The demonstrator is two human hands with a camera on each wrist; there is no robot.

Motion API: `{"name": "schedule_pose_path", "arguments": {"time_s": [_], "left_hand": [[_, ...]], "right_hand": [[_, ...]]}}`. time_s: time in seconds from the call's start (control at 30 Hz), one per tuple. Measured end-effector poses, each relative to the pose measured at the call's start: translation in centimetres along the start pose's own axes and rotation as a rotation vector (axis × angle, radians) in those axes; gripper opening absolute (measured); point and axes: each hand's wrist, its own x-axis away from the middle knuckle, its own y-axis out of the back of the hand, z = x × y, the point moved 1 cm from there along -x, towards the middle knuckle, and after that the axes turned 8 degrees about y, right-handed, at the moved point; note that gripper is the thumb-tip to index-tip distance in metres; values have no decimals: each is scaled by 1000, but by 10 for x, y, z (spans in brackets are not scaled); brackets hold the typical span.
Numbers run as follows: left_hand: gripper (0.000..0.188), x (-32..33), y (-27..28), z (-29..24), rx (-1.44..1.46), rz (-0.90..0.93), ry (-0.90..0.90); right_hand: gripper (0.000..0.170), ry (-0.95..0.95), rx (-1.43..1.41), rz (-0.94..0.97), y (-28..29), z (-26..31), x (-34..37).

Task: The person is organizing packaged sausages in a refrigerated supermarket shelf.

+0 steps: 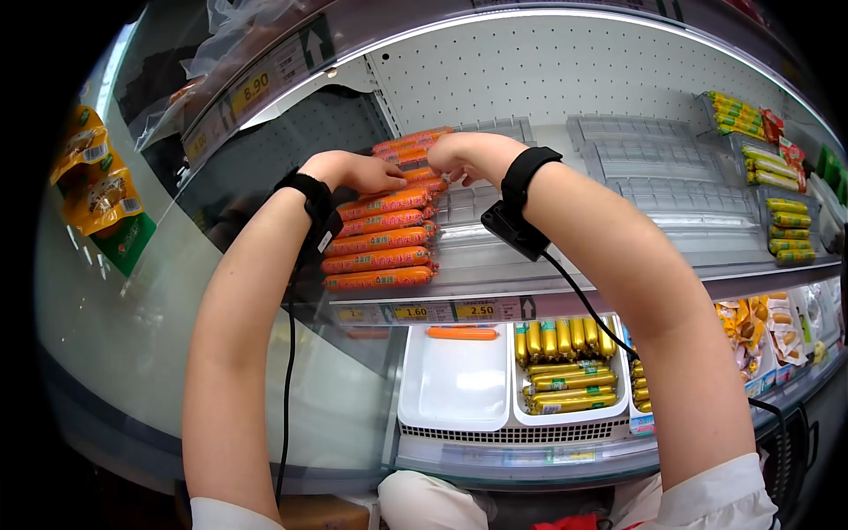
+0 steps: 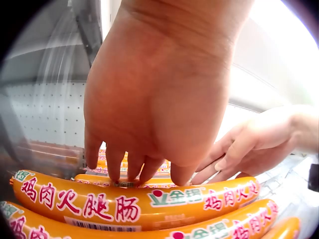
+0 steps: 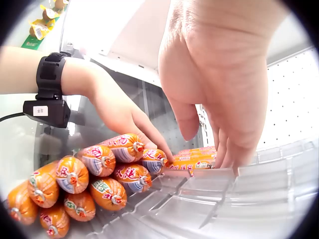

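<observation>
Head | sausages (image 1: 378, 238): long axis left-right | left hand (image 1: 364, 172) touching, fingers extended | right hand (image 1: 465, 156): thumb, fingers apart

Orange sausages (image 1: 378, 239), seemingly stacked two-deep.

And here's the upper display shelf (image 1: 512, 284), its left end loaded with orange-wrapped sausages (image 1: 380, 238), side by side from front edge to back, the nearer ones stacked in two layers! Just beside them, clear ridged plastic trays (image 1: 671, 193) spread across the middle. Over at the right end, it's yellow-wrapped sausages (image 1: 791, 221), bundled in short rows, one behind another!
</observation>
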Motion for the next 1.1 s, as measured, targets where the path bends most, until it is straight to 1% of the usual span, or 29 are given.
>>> {"name": "schedule_pose_path", "arguments": {"time_s": [0.07, 0.1, 0.13, 0.17, 0.23, 0.3, 0.37, 0.4, 0.43, 0.5, 0.53, 0.57, 0.6, 0.63, 0.67, 0.7, 0.73, 0.77, 0.8, 0.83, 0.87, 0.9, 0.93, 0.97, 1.03, 1.07, 1.1], "left_hand": [[44, 17, 5, -11, -54, -92, -1], [39, 26, 6, -18, 33, -241, -83], [36, 34, 8, -25, 84, -370, -157], [35, 54, 14, -43, 139, -499, -224], [32, 97, 14, -83, 273, -714, -367], [30, 137, 2, -121, 223, -679, -345], [28, 170, -9, -146, 182, -480, -396], [27, 182, -14, -158, 95, -375, -396], [25, 187, -25, -167, 59, -342, -471], [25, 184, -60, -185, -33, -139, -538], [26, 180, -75, -195, -114, 34, -497], [29, 166, -100, -200, -134, 189, -461], [31, 151, -120, -201, -145, 260, -442], [34, 125, -143, -195, -107, 374, -322], [37, 106, -158, -189, 7, 419, -205], [38, 81, -180, -177, -35, 291, -129], [36, 65, -196, -169, -145, 120, -180], [31, 46, -214, -160, -111, 119, -116], [27, 33, -226, -151, -90, 64, -72], [24, 21, -238, -143, -71, 8, -27], [24, 9, -252, -139, -87, 31, -35], [22, -3, -263, -136, -42, -64, -48], [22, -18, -274, -135, 15, -168, -59], [22, -32, -291, -132, 13, -159, -79], [24, -52, -319, -130, -38, -301, -96], [23, -51, -316, -137, -142, -291, -109], [23, -55, -319, -141, -141, -284, -123]], "right_hand": [[38, 89, 215, 1, 8, 10, 27], [37, 109, 203, -38, 8, 13, 34], [28, 125, 165, -119, 10, 12, 43], [23, 143, 128, -197, 12, 14, 65], [20, 346, -209, -283, 9, -2, 88], [22, 670, -201, -231, 7, -20, 124], [25, 613, -222, -264, -3, -32, 183], [26, 605, -264, -227, -8, -41, 208], [27, 596, -306, -189, -13, -50, 230], [26, 578, -414, -129, -29, -72, 268], [26, 485, -462, -112, -37, -82, 282], [26, 394, -511, -95, -45, -95, 292], [26, 337, -609, -94, -56, -114, 293], [26, 282, -645, -111, -61, -125, 296], [25, 210, -693, -142, -66, -142, 297], [25, 135, -745, -176, -72, -157, 297], [24, 60, -865, -223, -78, -171, 298], [24, -11, -992, -267, -84, -185, 299], [20, -98, -1139, -336, -92, -196, 301], [20, -102, -1149, -337, -93, -203, 298], [20, -169, -1198, -361, -97, -213, 299], [19, -241, -1239, -395, -100, -218, 301], [18, -214, -1260, -411, -95, -220, 302], [18, -167, -1288, -417, -90, -221, 304], [18, -128, -1279, -469, -82, -220, 306], [18, -123, -1271, -481, -79, -221, 307], [18, -124, -1271, -481, -76, -220, 309]]}}
